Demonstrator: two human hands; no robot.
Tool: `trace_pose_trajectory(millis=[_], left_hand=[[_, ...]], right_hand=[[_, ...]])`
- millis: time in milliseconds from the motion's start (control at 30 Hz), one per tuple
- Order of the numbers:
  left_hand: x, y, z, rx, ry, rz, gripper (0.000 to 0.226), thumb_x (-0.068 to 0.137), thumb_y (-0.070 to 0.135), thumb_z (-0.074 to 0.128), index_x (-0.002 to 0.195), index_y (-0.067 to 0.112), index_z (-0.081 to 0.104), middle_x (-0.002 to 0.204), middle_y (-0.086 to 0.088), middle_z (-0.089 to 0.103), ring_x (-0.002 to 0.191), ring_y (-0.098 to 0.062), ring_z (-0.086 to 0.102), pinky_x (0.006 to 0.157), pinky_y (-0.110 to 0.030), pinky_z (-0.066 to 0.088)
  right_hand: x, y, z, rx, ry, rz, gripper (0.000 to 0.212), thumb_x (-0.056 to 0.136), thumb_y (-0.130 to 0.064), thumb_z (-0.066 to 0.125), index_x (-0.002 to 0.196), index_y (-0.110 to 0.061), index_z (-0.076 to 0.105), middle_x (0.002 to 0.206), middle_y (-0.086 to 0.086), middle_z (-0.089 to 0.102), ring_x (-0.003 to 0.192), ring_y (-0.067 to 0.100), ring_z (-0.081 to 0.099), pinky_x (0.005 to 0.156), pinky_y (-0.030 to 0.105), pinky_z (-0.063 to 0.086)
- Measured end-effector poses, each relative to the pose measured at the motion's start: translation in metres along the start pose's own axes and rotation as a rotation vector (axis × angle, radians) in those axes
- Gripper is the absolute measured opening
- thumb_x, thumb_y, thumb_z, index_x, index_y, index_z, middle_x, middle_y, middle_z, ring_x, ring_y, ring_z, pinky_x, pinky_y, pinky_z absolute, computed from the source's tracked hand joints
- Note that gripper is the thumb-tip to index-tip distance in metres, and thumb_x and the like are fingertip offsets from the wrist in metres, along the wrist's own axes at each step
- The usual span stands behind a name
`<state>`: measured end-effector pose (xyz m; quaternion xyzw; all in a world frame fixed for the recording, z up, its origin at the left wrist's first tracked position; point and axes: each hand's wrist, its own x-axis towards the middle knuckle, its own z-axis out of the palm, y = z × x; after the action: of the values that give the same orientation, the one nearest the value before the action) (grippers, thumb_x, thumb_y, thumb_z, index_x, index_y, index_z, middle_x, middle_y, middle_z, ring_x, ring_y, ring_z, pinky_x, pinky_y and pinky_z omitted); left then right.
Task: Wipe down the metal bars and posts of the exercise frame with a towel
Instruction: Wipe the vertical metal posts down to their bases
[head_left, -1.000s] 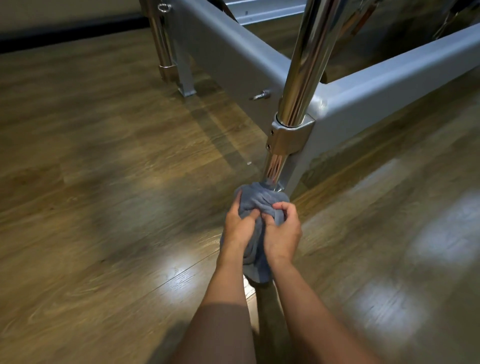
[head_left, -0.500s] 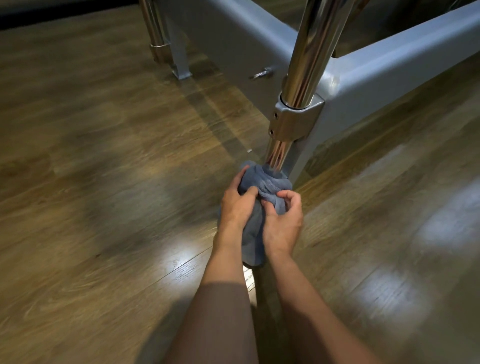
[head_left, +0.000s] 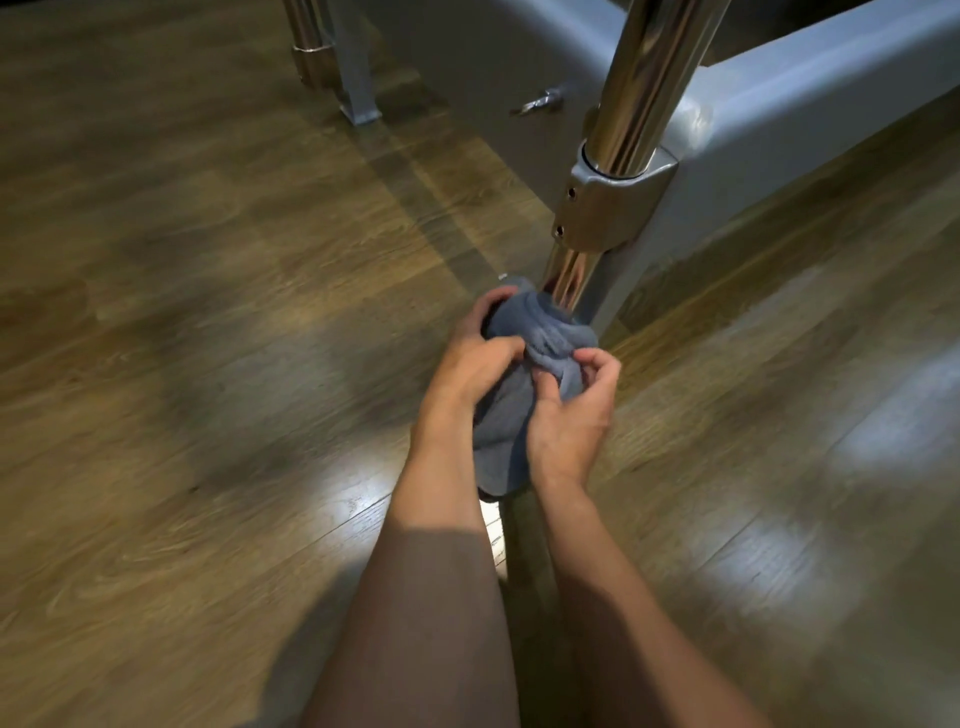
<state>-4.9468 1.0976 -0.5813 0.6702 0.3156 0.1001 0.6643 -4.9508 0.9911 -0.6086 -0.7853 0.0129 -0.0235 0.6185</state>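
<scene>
Gripping the blue towel (head_left: 524, 384) bunched around the chrome post's (head_left: 566, 275) base, left hand (head_left: 475, 364) and right hand (head_left: 571, 415) both have fingers curled tight into it.

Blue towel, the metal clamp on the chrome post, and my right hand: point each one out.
blue towel (head_left: 550, 338): head view, on its bunched upper folds.
metal clamp (head_left: 608, 208): head view, on its front face.
right hand (head_left: 569, 421): head view, on the back of the hand.
</scene>
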Motion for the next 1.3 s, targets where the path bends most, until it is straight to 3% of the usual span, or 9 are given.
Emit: trace_pose_trajectory(millis=[100, 233, 333, 500, 633, 733, 967, 1167, 1300], left_hand=[[-0.002, 0.005, -0.005, 0.016, -0.078, 0.009, 0.069, 0.071, -0.017, 0.059, 0.127, 0.023, 0.054, 0.125, 0.001, 0.054, 0.114, -0.012, 0.051, 0.084, -0.009, 0.046], [-0.017, -0.027, 0.011, 0.053, -0.013, -0.08, 0.079, 0.072, -0.01, 0.069, 0.134, 0.03, 0.042, 0.119, 0.005, 0.052, 0.113, -0.011, 0.053, 0.093, -0.021, 0.045], [-0.012, -0.02, 0.014, -0.034, 0.037, -0.086, 0.076, 0.064, -0.008, 0.072, 0.127, 0.026, 0.049, 0.122, 0.0, 0.058, 0.114, -0.016, 0.057, 0.086, -0.018, 0.046], [0.009, -0.001, -0.003, 0.051, -0.044, -0.069, 0.077, 0.058, -0.017, 0.067, 0.115, 0.033, 0.056, 0.124, -0.001, 0.059, 0.115, -0.019, 0.055, 0.089, -0.022, 0.05], [-0.006, -0.02, 0.014, 0.141, 0.074, -0.108, 0.064, 0.071, -0.011, 0.065, 0.11, 0.036, 0.046, 0.117, -0.001, 0.059, 0.109, -0.022, 0.059, 0.095, -0.033, 0.05], [-0.019, -0.021, 0.012, 0.213, 0.139, -0.135, 0.064, 0.072, 0.004, 0.076, 0.124, 0.031, 0.049, 0.124, -0.007, 0.063, 0.113, -0.026, 0.06, 0.098, -0.039, 0.049], [-0.126, 0.082, -0.039, 0.277, 0.154, -0.212, 0.064, 0.085, 0.048, 0.062, 0.142, 0.034, 0.038, 0.134, -0.003, 0.056, 0.125, -0.025, 0.052, 0.105, -0.044, 0.042], [-0.221, 0.285, -0.128, 0.334, 0.307, -0.177, 0.043, 0.094, 0.051, 0.051, 0.125, 0.022, 0.055, 0.12, -0.005, 0.066, 0.116, -0.028, 0.057, 0.097, -0.035, 0.044], [-0.258, 0.458, -0.186, 0.371, 0.375, -0.1, 0.04, 0.095, 0.048, 0.052, 0.12, 0.018, 0.057, 0.121, -0.008, 0.066, 0.116, -0.031, 0.056, 0.081, -0.026, 0.036]], right_hand=[[-0.005, 0.008, 0.008, -0.041, -0.033, 0.04, 0.041, 0.089, -0.014, 0.062, 0.126, -0.023, 0.047, 0.119, 0.0, 0.062, 0.11, 0.015, 0.059, 0.096, 0.029, 0.045], [0.002, 0.02, 0.001, -0.123, -0.178, 0.205, 0.028, 0.092, -0.011, 0.058, 0.117, -0.02, 0.053, 0.106, -0.001, 0.064, 0.104, 0.02, 0.061, 0.092, 0.032, 0.047], [0.005, 0.011, -0.006, -0.122, -0.098, 0.108, 0.023, 0.088, -0.007, 0.062, 0.109, -0.013, 0.059, 0.098, -0.003, 0.064, 0.095, 0.016, 0.06, 0.093, 0.036, 0.048], [-0.002, 0.011, 0.008, -0.138, -0.049, -0.014, 0.042, 0.088, -0.014, 0.063, 0.128, -0.01, 0.051, 0.123, 0.005, 0.06, 0.114, 0.017, 0.055, 0.102, 0.03, 0.042], [0.005, 0.019, 0.004, -0.215, -0.192, 0.123, 0.026, 0.09, -0.009, 0.061, 0.114, -0.013, 0.054, 0.109, 0.003, 0.064, 0.105, 0.021, 0.06, 0.093, 0.029, 0.045], [0.009, -0.001, -0.013, -0.288, -0.327, 0.127, 0.018, 0.091, -0.012, 0.061, 0.108, -0.014, 0.057, 0.1, 0.001, 0.065, 0.098, 0.021, 0.062, 0.081, 0.022, 0.042], [-0.026, -0.157, -0.068, -0.405, -0.539, -0.069, 0.012, 0.093, -0.016, 0.058, 0.103, -0.021, 0.059, 0.091, -0.012, 0.061, 0.083, 0.001, 0.053, 0.068, 0.007, 0.035], [-0.071, -0.378, -0.075, -0.434, -0.689, -0.301, 0.035, 0.095, -0.018, 0.052, 0.13, -0.019, 0.051, 0.124, 0.002, 0.061, 0.112, 0.02, 0.056, 0.094, 0.027, 0.04], [-0.085, -0.555, -0.073, -0.447, -0.685, -0.447, 0.041, 0.096, -0.022, 0.051, 0.137, -0.02, 0.047, 0.129, 0.008, 0.055, 0.116, 0.027, 0.053, 0.096, 0.037, 0.041]])
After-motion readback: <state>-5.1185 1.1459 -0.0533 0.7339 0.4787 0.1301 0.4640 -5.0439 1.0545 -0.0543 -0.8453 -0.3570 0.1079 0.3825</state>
